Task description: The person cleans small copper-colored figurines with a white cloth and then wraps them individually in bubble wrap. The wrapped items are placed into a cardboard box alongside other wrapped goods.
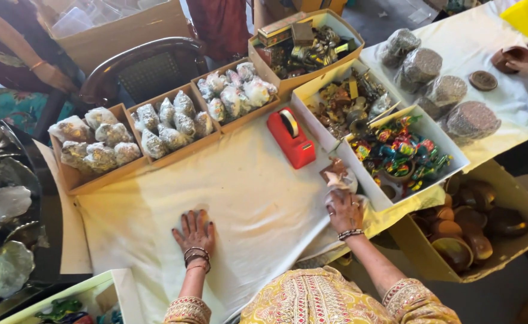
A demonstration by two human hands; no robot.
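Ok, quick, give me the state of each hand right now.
Left hand: open, flat on the white cloth, holding nothing.
Right hand: closed on a small wrapped packet beside the white box.

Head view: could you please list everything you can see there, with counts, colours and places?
cloth: one, cream, covering the table
tape dispenser: one, red, centre of the cloth
cardboard trays of wrapped packets: three, brown, far left row
white boxes of trinkets: two, right of the dispenser
clay bowls: many, brown, carton lower right
netted bundles: about five, grey-brown, far right
metal leaf dishes: several, silver, left edge
left hand: flat on the cloth
right hand: grip on a small wrapped item
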